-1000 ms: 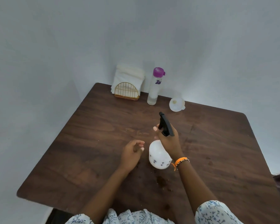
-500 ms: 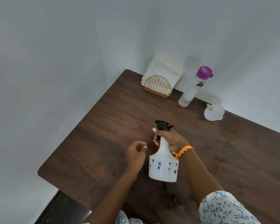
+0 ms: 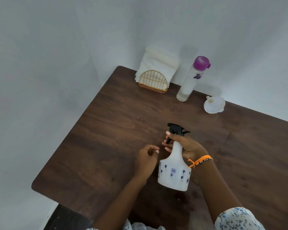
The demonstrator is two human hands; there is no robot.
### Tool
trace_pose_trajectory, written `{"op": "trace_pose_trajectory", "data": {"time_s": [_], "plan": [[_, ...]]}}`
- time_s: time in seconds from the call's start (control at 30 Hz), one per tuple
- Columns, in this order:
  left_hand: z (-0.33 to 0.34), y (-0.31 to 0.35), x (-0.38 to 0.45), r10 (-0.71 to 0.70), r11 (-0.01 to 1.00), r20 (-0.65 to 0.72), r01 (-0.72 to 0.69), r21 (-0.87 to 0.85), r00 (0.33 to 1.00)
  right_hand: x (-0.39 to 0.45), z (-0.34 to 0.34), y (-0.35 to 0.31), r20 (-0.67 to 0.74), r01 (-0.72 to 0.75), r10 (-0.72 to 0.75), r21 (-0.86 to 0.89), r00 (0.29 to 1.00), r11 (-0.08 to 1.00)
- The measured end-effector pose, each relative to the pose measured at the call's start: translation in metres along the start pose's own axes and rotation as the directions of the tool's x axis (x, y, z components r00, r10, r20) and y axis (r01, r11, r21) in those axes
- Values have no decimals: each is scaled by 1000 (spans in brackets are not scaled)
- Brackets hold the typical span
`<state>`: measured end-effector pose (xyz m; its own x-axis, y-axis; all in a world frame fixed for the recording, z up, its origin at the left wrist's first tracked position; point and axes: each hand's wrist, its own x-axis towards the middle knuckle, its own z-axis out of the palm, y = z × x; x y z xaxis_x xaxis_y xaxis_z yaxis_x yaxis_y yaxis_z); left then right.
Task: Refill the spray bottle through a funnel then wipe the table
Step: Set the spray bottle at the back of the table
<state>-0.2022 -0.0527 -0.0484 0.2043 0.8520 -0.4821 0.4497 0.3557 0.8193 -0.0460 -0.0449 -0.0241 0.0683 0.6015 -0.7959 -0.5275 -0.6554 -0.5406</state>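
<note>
A white spray bottle with small blue flowers and a black trigger head stands near the middle of the dark wooden table. My right hand grips its neck just under the trigger, fingers curled round it. My left hand hovers just left of the bottle with fingers loosely curled, holding nothing. A white funnel lies at the back of the table. A tall clear bottle with a purple cap stands to the funnel's left.
A gold wire holder with white napkins sits at the table's back left corner against the wall. The table's left edge drops off to a dark floor. Grey walls close in behind and to the left.
The spray bottle went from tilted away to upright in my right hand. The view swung left, so the table's things now appear further right. My left hand stayed beside the bottle.
</note>
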Motion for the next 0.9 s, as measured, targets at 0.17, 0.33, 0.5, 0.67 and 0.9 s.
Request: {"op": "trace_pose_trajectory", "data": {"time_s": [0.17,0.33,0.5,0.67,0.9], "plan": [[25,11,-12,70,995,135,-79,66,988,-28,-47,19,-116,85,-58,243,992,966],[65,25,-28,139,976,306,-182,117,942,-70,-109,39,-263,167,-54,428,963,888],[103,35,-41,165,962,407,-237,135,899,-99,-163,49,-364,190,12,513,931,837],[127,37,-50,151,948,442,-257,189,884,-99,-188,48,-468,209,80,534,880,819],[137,38,-51,119,950,448,-234,209,886,-100,-193,54,-427,182,42,471,903,863]]}}
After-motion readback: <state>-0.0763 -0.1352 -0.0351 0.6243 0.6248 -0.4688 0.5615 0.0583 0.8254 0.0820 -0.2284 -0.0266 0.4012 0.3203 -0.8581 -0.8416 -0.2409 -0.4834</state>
